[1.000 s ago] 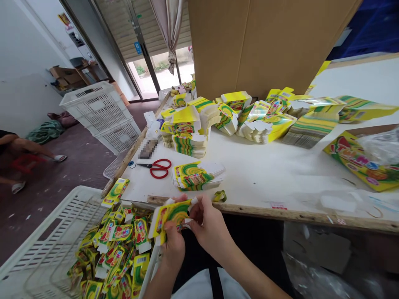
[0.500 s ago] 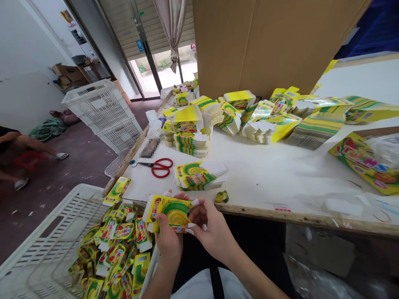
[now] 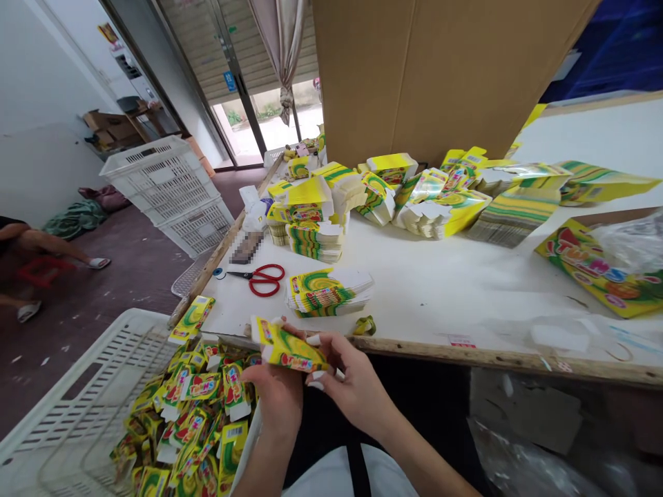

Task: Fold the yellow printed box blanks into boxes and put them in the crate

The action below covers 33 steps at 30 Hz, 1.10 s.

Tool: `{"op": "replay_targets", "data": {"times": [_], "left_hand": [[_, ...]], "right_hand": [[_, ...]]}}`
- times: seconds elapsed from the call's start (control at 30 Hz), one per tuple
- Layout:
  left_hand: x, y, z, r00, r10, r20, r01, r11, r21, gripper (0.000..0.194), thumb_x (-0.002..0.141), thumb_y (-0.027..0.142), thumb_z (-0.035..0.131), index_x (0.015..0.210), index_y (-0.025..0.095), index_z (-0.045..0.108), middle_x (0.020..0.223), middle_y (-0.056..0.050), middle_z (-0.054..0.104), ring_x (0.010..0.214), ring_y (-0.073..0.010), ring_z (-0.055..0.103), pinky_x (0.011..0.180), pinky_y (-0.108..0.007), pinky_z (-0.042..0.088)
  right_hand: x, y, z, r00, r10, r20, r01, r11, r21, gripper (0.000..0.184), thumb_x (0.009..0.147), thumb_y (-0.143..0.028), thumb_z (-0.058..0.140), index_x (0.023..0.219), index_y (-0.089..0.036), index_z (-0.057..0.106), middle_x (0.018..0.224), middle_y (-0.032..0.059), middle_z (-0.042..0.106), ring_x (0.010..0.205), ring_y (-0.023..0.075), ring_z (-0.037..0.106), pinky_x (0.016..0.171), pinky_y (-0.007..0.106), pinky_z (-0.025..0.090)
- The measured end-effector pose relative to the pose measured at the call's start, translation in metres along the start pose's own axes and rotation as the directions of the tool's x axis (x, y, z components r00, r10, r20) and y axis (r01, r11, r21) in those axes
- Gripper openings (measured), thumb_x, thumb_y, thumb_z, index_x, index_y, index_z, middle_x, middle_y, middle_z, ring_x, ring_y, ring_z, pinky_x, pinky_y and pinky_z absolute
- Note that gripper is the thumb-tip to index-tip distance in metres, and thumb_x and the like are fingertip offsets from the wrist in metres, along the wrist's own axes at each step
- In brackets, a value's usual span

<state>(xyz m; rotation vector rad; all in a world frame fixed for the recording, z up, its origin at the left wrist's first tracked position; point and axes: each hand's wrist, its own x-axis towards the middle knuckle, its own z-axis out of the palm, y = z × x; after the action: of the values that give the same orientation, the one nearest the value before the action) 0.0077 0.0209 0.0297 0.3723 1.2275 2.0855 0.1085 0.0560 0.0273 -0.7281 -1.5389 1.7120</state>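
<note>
A small yellow-and-green printed box (image 3: 291, 350) is between my hands, in front of the table edge, opened out from flat and turned so that a lettered side shows. My right hand (image 3: 348, 376) pinches its right end between thumb and fingers. My left hand (image 3: 280, 397) supports it from behind; the left thumb stands away from the box and the other fingers are mostly hidden behind it. Just beyond lies a fanned stack of flat boxes (image 3: 326, 291). At lower left, a white plastic crate (image 3: 93, 369) holds many small printed boxes (image 3: 199, 386).
Red-handled scissors (image 3: 266, 281) lie left of the fanned stack. More bundles of flat boxes (image 3: 315, 241) line the table's back, before a large cardboard sheet (image 3: 445, 76). A bigger printed carton (image 3: 595, 269) stands at right. A seated person's legs (image 3: 52, 248) show at far left.
The box has tilted, bringing its lettered side into view and its open left end upward. My left thumb has come off its front, while my right hand keeps its pinch.
</note>
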Motion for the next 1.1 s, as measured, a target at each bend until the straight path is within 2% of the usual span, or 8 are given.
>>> {"op": "replay_targets", "data": {"times": [0.17, 0.37, 0.5, 0.57, 0.7, 0.83, 0.97, 1.1], "left_hand": [[0.001, -0.003, -0.014, 0.997, 0.082, 0.007, -0.082, 0.992, 0.101, 0.033, 0.059, 0.04, 0.087, 0.081, 0.019, 0.071, 0.079, -0.001, 0.072, 0.077, -0.0151, 0.066, 0.075, -0.022, 0.054], [0.027, 0.045, -0.043, 0.973, 0.105, 0.204, -0.165, 0.94, 0.299, 0.055, 0.06, 0.05, 0.082, 0.105, 0.022, 0.067, 0.099, -0.008, 0.073, 0.091, -0.0267, 0.069, 0.077, -0.036, 0.057], [0.02, 0.066, -0.042, 0.842, -0.141, 0.52, -0.318, 0.648, 0.692, 0.104, 0.041, 0.043, 0.093, 0.133, 0.021, 0.051, 0.136, -0.016, 0.054, 0.126, -0.0384, 0.048, 0.107, -0.051, 0.038], [0.01, 0.058, -0.034, 0.748, -0.335, 0.573, -0.356, 0.527, 0.772, 0.096, 0.048, 0.034, 0.091, 0.133, 0.021, 0.049, 0.136, -0.015, 0.053, 0.126, -0.037, 0.048, 0.107, -0.049, 0.039], [-0.004, 0.03, -0.024, 0.772, -0.33, 0.544, -0.346, 0.499, 0.794, 0.066, 0.07, 0.026, 0.075, 0.129, 0.023, 0.046, 0.116, -0.007, 0.065, 0.103, -0.0275, 0.063, 0.087, -0.038, 0.053], [-0.018, 0.013, -0.022, 0.789, -0.154, 0.595, -0.467, 0.48, 0.743, 0.076, 0.067, 0.022, 0.076, 0.132, 0.022, 0.037, 0.119, -0.013, 0.063, 0.104, -0.0301, 0.064, 0.082, -0.039, 0.055], [-0.024, 0.011, -0.019, 0.726, -0.014, 0.688, -0.611, 0.448, 0.653, 0.058, 0.067, 0.015, 0.07, 0.119, 0.022, 0.044, 0.112, -0.012, 0.064, 0.093, -0.0274, 0.067, 0.076, -0.036, 0.055], [-0.018, 0.014, -0.018, 0.763, -0.115, 0.637, -0.537, 0.436, 0.722, 0.042, 0.066, 0.011, 0.066, 0.102, 0.023, 0.048, 0.09, -0.003, 0.064, 0.071, -0.0201, 0.064, 0.062, -0.029, 0.051]], "right_hand": [[0.006, 0.003, -0.015, 0.992, -0.119, -0.043, 0.117, 0.992, -0.049, 0.011, 0.077, -0.02, 0.059, 0.079, -0.017, 0.069, 0.073, 0.0014, 0.068, 0.067, 0.0159, 0.06, 0.061, 0.025, 0.046], [0.007, -0.008, -0.044, 0.901, -0.423, 0.094, 0.42, 0.799, -0.431, 0.023, 0.087, -0.01, 0.055, 0.092, -0.021, 0.074, 0.08, 0.0037, 0.072, 0.071, 0.0183, 0.06, 0.064, 0.029, 0.048], [0.001, -0.018, -0.042, 0.791, -0.509, 0.341, 0.598, 0.522, -0.608, 0.022, 0.092, -0.011, 0.056, 0.093, -0.026, 0.072, 0.079, -0.0003, 0.073, 0.083, 0.019, 0.058, 0.093, 0.039, 0.043], [-0.004, -0.019, -0.035, 0.765, -0.524, 0.373, 0.632, 0.504, -0.588, 0.022, 0.092, -0.012, 0.055, 0.099, -0.027, 0.069, 0.093, -0.0003, 0.073, 0.102, 0.0197, 0.058, 0.111, 0.045, 0.028], [-0.012, -0.008, -0.029, 0.849, -0.523, 0.08, 0.488, 0.715, -0.501, 0.056, 0.09, -0.023, 0.056, 0.142, -0.023, 0.038, 0.148, 0.0121, 0.039, 0.14, 0.0279, 0.029, 0.115, 0.053, 0.02], [-0.011, 0.017, -0.025, 0.993, -0.103, -0.065, 0.099, 0.993, -0.065, 0.051, 0.092, -0.04, 0.052, 0.14, -0.023, 0.044, 0.142, 0.0117, 0.048, 0.138, 0.0266, 0.035, 0.112, 0.048, 0.032], [-0.008, 0.029, -0.018, 0.982, 0.159, 0.1, -0.182, 0.94, 0.29, 0.061, 0.079, -0.06, 0.065, 0.126, -0.023, 0.059, 0.131, 0.0107, 0.059, 0.13, 0.0294, 0.046, 0.108, 0.048, 0.037], [-0.01, 0.017, -0.016, 0.992, 0.103, 0.074, -0.117, 0.97, 0.214, 0.066, 0.081, -0.059, 0.062, 0.134, -0.021, 0.053, 0.132, 0.0124, 0.058, 0.125, 0.0307, 0.051, 0.108, 0.049, 0.037]]}}
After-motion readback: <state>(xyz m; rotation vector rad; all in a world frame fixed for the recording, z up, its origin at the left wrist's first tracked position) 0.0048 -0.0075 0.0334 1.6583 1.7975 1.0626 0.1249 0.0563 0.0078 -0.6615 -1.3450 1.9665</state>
